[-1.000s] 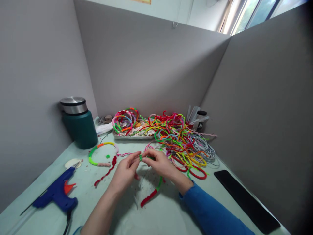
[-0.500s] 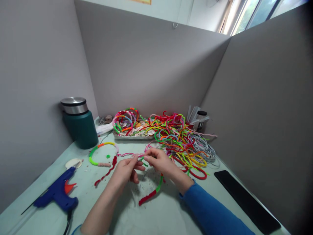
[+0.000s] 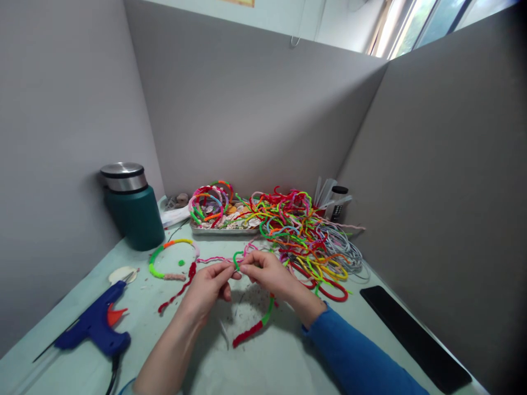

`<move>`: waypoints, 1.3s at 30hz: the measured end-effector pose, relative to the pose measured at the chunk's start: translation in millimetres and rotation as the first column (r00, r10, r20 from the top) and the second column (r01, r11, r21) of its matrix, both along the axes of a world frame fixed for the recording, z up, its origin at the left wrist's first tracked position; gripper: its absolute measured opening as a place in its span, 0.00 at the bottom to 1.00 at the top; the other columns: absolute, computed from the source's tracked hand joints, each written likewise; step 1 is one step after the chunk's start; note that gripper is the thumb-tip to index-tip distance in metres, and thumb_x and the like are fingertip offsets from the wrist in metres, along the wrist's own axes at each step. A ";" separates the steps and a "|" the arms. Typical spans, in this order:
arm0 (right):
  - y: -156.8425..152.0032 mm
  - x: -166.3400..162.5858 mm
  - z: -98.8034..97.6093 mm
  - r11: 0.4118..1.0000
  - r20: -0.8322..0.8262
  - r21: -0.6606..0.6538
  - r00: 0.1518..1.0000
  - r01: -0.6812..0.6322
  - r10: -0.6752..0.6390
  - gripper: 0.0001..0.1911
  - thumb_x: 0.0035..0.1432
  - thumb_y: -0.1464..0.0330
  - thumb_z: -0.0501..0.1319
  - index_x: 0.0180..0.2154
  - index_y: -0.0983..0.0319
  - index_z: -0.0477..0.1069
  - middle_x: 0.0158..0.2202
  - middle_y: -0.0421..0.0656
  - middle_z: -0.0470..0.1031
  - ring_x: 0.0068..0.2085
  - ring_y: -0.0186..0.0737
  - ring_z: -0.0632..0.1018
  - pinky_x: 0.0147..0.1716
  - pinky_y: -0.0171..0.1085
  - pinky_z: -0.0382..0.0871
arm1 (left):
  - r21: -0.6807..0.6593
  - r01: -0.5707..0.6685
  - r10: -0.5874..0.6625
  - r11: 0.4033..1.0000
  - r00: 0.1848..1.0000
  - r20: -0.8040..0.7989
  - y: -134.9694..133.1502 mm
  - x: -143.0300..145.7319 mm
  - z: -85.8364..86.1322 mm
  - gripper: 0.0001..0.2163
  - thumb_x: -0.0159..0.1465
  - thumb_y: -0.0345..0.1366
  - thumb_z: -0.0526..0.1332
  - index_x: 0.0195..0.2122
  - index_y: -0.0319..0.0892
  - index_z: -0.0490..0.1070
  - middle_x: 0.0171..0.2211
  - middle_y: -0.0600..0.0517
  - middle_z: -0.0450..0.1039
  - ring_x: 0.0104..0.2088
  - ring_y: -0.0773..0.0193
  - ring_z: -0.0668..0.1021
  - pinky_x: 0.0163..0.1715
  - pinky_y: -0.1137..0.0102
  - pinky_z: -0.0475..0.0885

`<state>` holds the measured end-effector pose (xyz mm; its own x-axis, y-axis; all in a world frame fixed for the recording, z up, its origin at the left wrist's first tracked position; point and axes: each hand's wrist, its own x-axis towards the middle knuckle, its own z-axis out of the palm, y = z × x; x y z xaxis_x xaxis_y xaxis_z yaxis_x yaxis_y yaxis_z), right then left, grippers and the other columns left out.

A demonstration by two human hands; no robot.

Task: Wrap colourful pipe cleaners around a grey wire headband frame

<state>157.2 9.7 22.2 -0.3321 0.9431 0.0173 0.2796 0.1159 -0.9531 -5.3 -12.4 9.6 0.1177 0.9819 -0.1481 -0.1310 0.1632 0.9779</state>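
Observation:
Over the middle of the table, my left hand (image 3: 211,284) and my right hand (image 3: 265,270) meet fingertip to fingertip. Both pinch a short green pipe cleaner (image 3: 236,258), whose curled end stands up between them. Beneath my right hand lies a curved strip (image 3: 252,331) wrapped in red and green, its upper part hidden by that hand. To the left of my hands rests a multicoloured ring (image 3: 155,263) of green, orange, yellow and pink, open on its lower right. A dark red pipe cleaner (image 3: 178,297) trails beside my left hand, and a pink one (image 3: 214,259) stretches behind it.
A blue glue gun (image 3: 93,323) lies at left, near a green flask (image 3: 138,216). Behind my hands stand a metal tray (image 3: 224,231) with finished-looking rings and a large heap of pipe cleaners (image 3: 288,219). Grey wire coils (image 3: 346,252) and a black slab (image 3: 411,334) are at right.
My fingertips have drawn closer together. The green pipe cleaner, which hung below them, now has a curl rising above. Other things on the table stay where they were.

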 end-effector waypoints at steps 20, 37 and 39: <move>-1.4 0.9 4.7 0.993 -0.111 -0.093 0.992 -0.072 0.061 0.11 0.49 0.62 0.62 0.26 0.64 0.65 0.17 0.34 0.63 0.16 0.25 0.58 0.15 0.28 0.48 | 0.051 0.055 -0.059 0.997 0.996 0.066 -1.8 -0.6 2.6 0.14 0.55 0.43 0.63 0.35 0.37 0.70 0.32 0.51 0.74 0.13 0.78 0.63 0.13 0.78 0.57; -7.3 -1.6 7.2 0.990 -0.079 -0.063 0.990 -0.123 0.117 0.09 0.50 0.65 0.61 0.26 0.64 0.67 0.19 0.35 0.64 0.21 0.28 0.63 0.20 0.29 0.54 | -0.161 0.057 -0.053 0.985 0.998 0.028 -4.4 2.5 6.3 0.19 0.51 0.54 0.61 0.26 0.43 0.60 0.12 0.62 0.61 0.09 0.79 0.50 0.09 0.79 0.43; -7.4 -1.3 7.7 0.990 -0.072 -0.061 0.990 -0.129 0.124 0.08 0.50 0.66 0.61 0.26 0.64 0.67 0.19 0.35 0.64 0.21 0.27 0.62 0.20 0.29 0.53 | -0.166 0.064 -0.060 0.984 0.998 0.031 -4.0 2.0 6.4 0.19 0.51 0.54 0.62 0.26 0.43 0.60 0.11 0.63 0.60 0.09 0.79 0.49 0.09 0.79 0.43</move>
